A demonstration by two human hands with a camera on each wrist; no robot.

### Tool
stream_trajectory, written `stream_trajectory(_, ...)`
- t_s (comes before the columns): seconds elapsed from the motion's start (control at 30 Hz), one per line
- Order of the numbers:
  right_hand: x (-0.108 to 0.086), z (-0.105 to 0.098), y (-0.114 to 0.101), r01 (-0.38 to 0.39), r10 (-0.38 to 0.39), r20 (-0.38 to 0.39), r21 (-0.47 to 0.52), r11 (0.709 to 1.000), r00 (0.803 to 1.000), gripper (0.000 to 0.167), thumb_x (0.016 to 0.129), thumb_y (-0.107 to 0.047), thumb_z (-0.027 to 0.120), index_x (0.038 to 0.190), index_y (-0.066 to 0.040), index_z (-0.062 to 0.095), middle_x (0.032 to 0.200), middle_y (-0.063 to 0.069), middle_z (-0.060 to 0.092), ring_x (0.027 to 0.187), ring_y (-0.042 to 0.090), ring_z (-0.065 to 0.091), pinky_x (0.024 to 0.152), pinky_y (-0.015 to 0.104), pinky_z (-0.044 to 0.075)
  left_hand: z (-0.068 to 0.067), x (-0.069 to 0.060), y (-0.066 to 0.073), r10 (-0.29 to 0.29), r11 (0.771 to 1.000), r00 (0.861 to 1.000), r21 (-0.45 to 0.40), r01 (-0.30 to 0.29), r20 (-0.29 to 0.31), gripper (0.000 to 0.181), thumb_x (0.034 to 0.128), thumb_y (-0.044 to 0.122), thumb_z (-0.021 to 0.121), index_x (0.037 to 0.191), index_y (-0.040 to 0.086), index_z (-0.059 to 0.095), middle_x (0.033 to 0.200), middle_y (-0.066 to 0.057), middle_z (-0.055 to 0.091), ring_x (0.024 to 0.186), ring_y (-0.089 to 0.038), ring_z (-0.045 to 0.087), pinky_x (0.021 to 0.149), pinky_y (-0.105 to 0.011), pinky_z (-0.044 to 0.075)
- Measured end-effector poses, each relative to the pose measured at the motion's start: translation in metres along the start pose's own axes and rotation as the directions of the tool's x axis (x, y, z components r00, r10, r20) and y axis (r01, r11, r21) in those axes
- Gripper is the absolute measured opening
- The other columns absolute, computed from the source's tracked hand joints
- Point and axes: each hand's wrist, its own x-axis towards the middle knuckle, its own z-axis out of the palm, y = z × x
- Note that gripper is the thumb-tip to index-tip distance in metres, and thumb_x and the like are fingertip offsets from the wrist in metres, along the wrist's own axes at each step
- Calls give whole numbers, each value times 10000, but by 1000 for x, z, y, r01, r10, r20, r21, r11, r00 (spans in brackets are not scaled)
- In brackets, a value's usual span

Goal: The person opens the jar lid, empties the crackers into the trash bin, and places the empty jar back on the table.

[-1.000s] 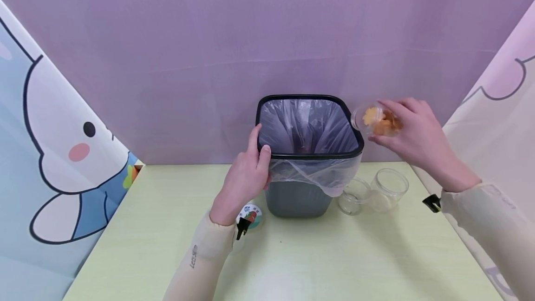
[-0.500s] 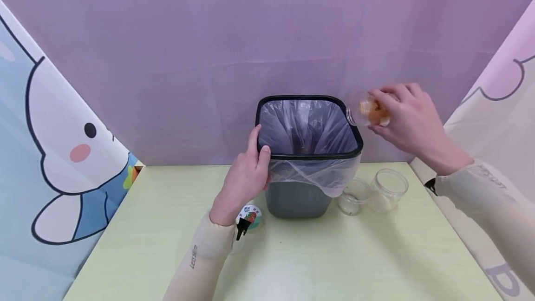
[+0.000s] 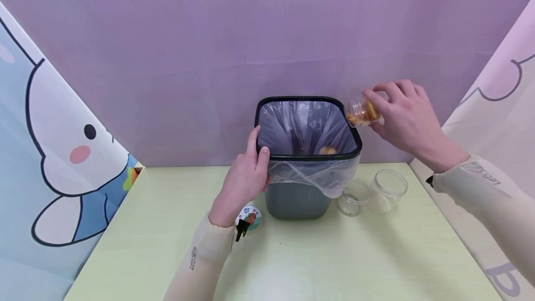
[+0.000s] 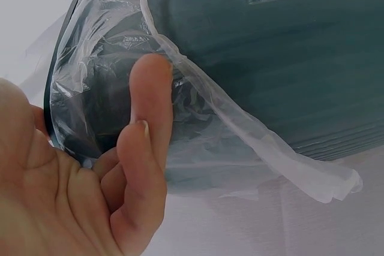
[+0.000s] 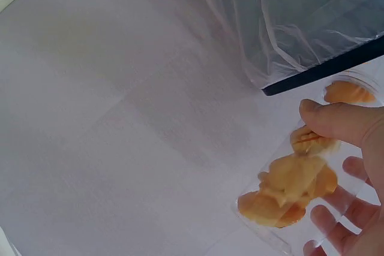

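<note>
A grey bin (image 3: 297, 206) with a black rim and a clear plastic liner (image 3: 307, 171) stands upright on the table. My left hand (image 3: 242, 178) grips its left rim, and in the left wrist view the fingers (image 4: 150, 88) lie outside, against the liner. Over the right rim, my right hand (image 3: 411, 122) holds a clear jar (image 3: 355, 108) tilted, its mouth toward the bin. Several orange-yellow chips (image 5: 294, 178) are inside this jar, one of them (image 5: 348, 92) near the mouth. A pale yellow piece (image 3: 328, 151) shows inside the bin, above its front rim.
Right of the bin stand two clear open containers, a low one (image 3: 351, 199) and a taller jar (image 3: 388, 192). A round printed lid (image 3: 250, 218) lies beside my left wrist. A purple cloth backdrop (image 3: 200, 82) rises behind the table (image 3: 334, 259).
My right hand has moved left and slightly up, tipping the jar further over the rim. Chips have slid toward its mouth, and a yellow piece now shows in the bin. My left hand stays put.
</note>
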Motion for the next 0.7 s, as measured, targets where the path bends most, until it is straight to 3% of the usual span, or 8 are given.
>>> stream_trajectory(0.5,3,3,-2,121,-124,-91,-36,992,988,736,581,22,850,1273,-72,620,1180,230,597,1059,477,511,841,631,419,1,-1,0,2,1000,1000,-3,-2,1,569,1080,386,315,1596,267,104,504,17,577,423,-172,573,543,-387,454)
stream_trajectory(0.7,7,3,-6,188,-194,-135,-53,981,972,621,669,62,783,1258,-60,627,1178,243,606,1081,472,506,924,610,404,1,0,-1,5,1000,1000,1,-5,-5,566,1079,376,317,1594,256,115,483,31,566,420,-163,574,568,-385,457)
